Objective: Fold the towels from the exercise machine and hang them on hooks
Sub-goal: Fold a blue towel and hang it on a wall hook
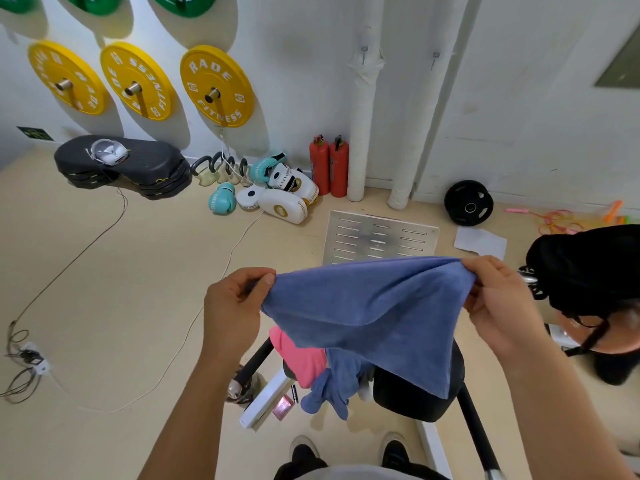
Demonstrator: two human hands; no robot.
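Fingers: left hand (232, 308) and right hand (498, 299) each pinch an upper corner of the blue towel (374, 313).
Towel axis: long edge stretched level between both hands, cloth hanging over the exercise machine (419, 393).
Hooks (364, 51): on the wall pipes ahead, well apart.

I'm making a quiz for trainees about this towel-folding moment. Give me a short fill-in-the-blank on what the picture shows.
1. Both hands, left hand and right hand, hold up a ____ towel.
2. Below it, a ____ towel lies on the exercise machine.
3. Two red ____ stand against the wall.

Missing words: blue; pink; fire extinguishers
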